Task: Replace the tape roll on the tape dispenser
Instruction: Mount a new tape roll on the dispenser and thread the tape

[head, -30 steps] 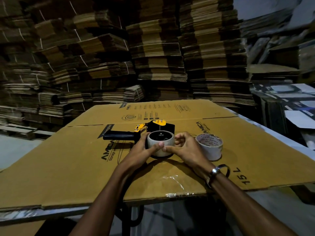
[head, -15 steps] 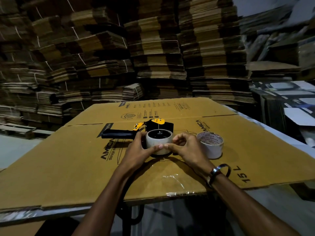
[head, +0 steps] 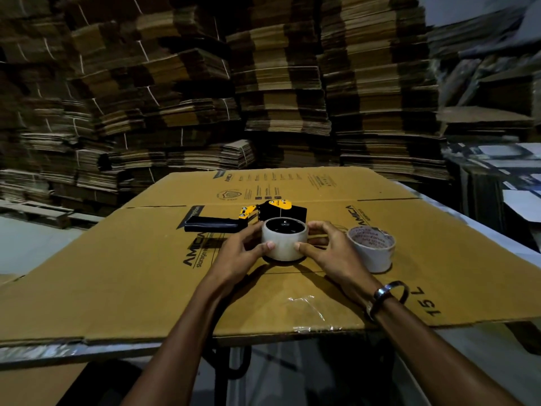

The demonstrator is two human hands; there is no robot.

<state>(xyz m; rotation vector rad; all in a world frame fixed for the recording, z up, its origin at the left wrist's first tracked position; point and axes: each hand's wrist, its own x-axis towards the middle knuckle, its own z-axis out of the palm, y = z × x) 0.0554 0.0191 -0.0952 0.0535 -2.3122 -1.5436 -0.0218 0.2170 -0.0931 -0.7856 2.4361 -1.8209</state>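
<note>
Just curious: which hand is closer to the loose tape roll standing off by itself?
Right. The right hand sits just beside the loose tape roll; the left hand is across the mounted roll.

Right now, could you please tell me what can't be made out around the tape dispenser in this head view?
- Far side of the pale tape roll on the black-and-yellow tape dispenser: hidden by the roll itself.
- Fingers of the left hand and right hand behind the roll: hidden.
- Core print on the spare white tape roll: too small.

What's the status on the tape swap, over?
Left hand and right hand both grip the tape roll on the dispenser. Second roll standing apart at right. Nothing blocking.
</note>
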